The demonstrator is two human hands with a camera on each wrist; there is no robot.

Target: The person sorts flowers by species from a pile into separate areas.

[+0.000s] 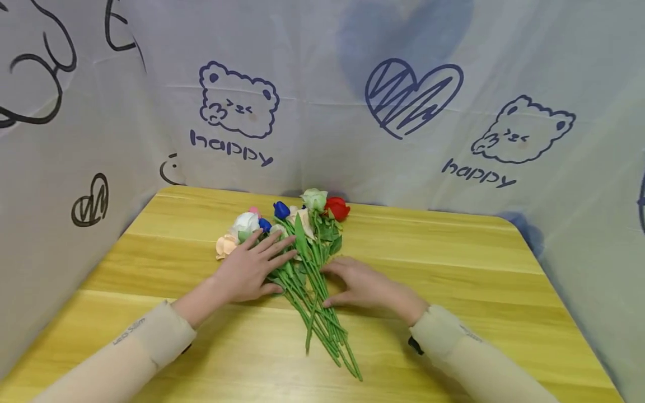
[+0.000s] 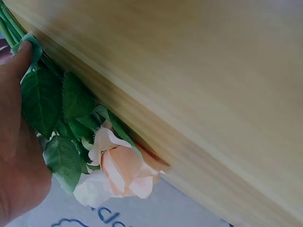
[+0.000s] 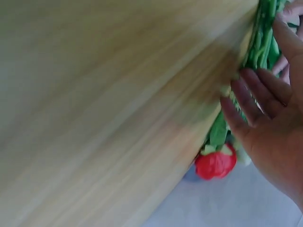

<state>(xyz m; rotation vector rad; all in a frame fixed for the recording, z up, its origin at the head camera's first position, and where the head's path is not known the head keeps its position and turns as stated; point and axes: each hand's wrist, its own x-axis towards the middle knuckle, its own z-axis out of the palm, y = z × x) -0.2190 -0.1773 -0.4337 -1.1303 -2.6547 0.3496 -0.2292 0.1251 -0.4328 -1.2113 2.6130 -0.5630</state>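
A bunch of artificial flowers lies on the table, its green stems (image 1: 322,313) pointing toward the front. At the far end show a red rose (image 1: 337,209), a pale green rose (image 1: 314,199) and a blue bud (image 1: 281,210). A white rose (image 1: 247,222) and a peach rose (image 1: 226,247) lie to the left. Over the left side of the bunch, my left hand (image 1: 247,272) rests with fingers spread, hiding some blooms. My right hand (image 1: 361,284) is at the right side of the stems, fingers loosely bent, thumb beside them. In the left wrist view, leaves (image 2: 41,101) touch the left hand.
The wooden table (image 1: 453,257) extends on both sides of the flowers. A pale cloth (image 1: 322,112) with drawn bears and hearts hangs behind it and along both sides.
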